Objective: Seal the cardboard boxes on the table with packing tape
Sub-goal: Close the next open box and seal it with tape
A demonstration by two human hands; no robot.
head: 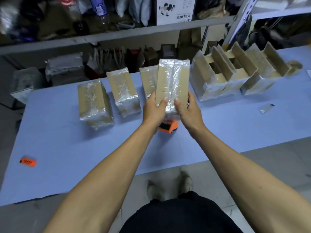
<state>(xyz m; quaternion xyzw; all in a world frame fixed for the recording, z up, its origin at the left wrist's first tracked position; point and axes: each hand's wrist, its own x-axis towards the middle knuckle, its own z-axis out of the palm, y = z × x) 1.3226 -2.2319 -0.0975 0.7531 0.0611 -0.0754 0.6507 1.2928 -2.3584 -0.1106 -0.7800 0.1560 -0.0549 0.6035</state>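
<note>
Taped box (171,81) held above blue table (67,140), left hand (154,110) and right hand (188,111) both gripping its near end.
Head view: three sealed boxes (95,102) left; open boxes (235,73) right, contents hidden; orange dispenser (168,127) beneath.

Both your forearms reach forward from the bottom corners of the view and converge toward the middle, bare to the elbow and beyond.

Your left hand (154,109): palm turned inward, thumb laid up along the near face of the taped box (171,84), other fingers wrapped round its left side and mostly hidden.

Your right hand (188,111): mirrors the left, thumb up on the near face, fingers curled round the right edge, their tips out of sight.

The two thumbs sit close together, not touching. Wrists nearly straight, both hands raised above the table (67,148), gripping the lower end of the box.
</note>
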